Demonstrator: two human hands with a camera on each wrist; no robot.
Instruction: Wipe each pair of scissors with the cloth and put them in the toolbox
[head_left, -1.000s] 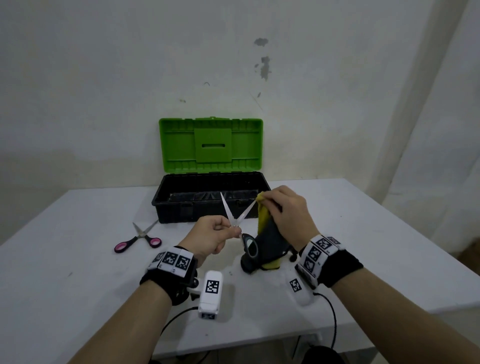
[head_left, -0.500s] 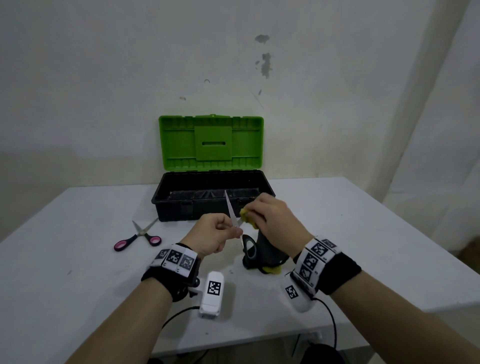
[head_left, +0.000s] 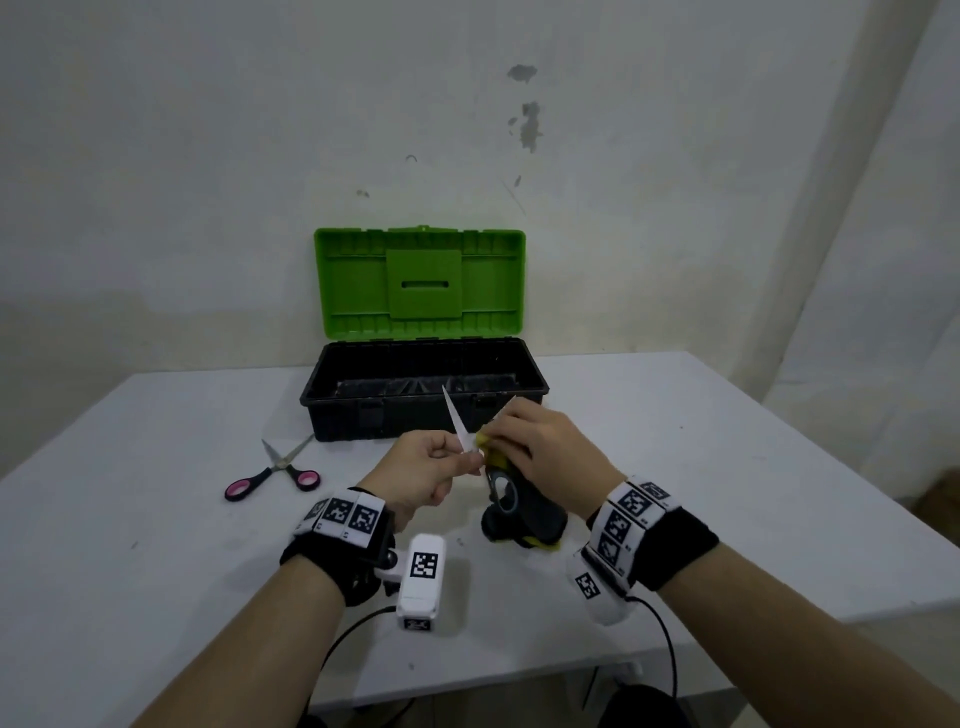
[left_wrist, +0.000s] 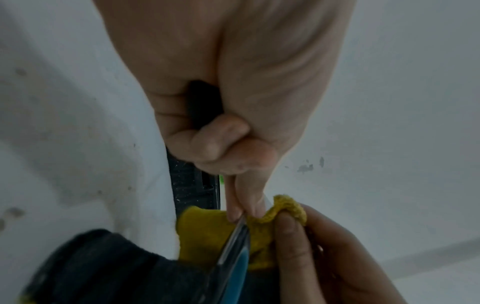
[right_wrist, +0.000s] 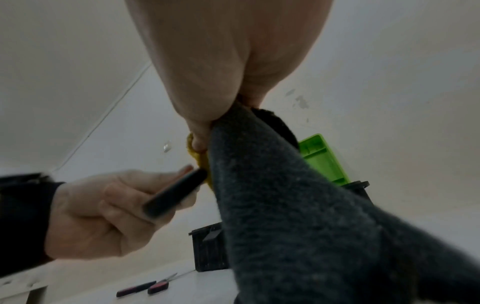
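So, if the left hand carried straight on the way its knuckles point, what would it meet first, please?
Most likely the yellow-and-grey cloth pinched in the right hand, which sits right beside the left hand; depth is hard to judge.

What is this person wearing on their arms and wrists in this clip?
Both forearms are bare, with no sleeves. Each wrist carries a black wristband topped by a white strip of square black-and-white markers. A small white camera block with one such marker hangs below the left wrist, and another sits under the right wrist. A thin black cable runs from each.
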